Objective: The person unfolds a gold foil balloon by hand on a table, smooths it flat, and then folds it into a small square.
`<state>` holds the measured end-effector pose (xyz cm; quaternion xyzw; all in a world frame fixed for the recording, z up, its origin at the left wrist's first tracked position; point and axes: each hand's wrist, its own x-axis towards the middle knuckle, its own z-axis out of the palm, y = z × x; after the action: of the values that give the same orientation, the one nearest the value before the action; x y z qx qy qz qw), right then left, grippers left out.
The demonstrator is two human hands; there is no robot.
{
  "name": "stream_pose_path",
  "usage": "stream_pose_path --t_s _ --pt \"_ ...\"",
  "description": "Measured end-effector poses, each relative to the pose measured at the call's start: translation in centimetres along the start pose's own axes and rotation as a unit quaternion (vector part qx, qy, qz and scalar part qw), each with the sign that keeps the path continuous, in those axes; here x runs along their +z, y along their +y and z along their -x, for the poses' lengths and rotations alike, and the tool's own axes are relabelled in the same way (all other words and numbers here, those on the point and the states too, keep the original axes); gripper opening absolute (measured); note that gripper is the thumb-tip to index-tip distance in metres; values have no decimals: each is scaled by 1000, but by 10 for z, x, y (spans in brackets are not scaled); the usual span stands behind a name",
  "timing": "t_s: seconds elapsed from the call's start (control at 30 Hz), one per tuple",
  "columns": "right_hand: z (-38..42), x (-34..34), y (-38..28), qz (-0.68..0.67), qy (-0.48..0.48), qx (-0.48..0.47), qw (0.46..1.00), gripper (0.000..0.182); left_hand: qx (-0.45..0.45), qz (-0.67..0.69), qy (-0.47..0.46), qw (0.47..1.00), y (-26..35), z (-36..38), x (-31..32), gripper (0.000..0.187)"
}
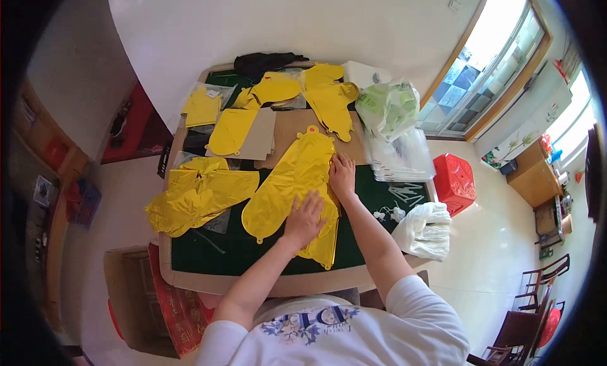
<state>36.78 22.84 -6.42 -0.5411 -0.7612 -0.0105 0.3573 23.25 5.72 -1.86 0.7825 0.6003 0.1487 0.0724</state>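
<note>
A flat yellow foil piece (284, 176) lies at the middle of the green-topped table (253, 255), over a second yellow layer that shows at its lower right. My left hand (305, 218) rests on the foil with its fingers spread. At the foil's right edge lies my right hand (343, 176), palm down, its fingers stretched out. Left of these, a crumpled yellow foil piece (199, 195) sits near the table's left edge. More yellow foil (329, 97) lies toward the back, partly over brown cardboard (288, 129).
Clear plastic bags (401, 157) and a green-white bag (389, 106) are at the right back. A white plastic bundle (427, 232) sits at the right front corner. A black cloth (262, 63) lies at the back. A red stool (454, 182) and a cardboard box (136, 296) flank the table.
</note>
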Motion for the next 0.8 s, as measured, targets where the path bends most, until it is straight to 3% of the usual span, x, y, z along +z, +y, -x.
stream_pose_path --t_s 0.03,0.13,0.43,0.67,0.73,0.8 --pt "0 0 0 -3 -1 2 1000 28 42 8 -33 999 7 6 2 57" --pt "0 -2 -1 17 -13 0 1000 30 37 17 -66 997 14 19 12 58" --pt "-7 4 -2 112 -61 28 991 39 36 10 -73 997 13 19 13 57" --pt "-12 0 -1 116 -44 28 992 39 36 9 -72 997 12 19 14 57" --pt "-16 -5 6 -108 -27 127 986 39 35 5 -66 997 13 19 13 57" --pt "-10 -11 9 -120 -31 98 987 40 33 7 -68 997 13 18 14 57"
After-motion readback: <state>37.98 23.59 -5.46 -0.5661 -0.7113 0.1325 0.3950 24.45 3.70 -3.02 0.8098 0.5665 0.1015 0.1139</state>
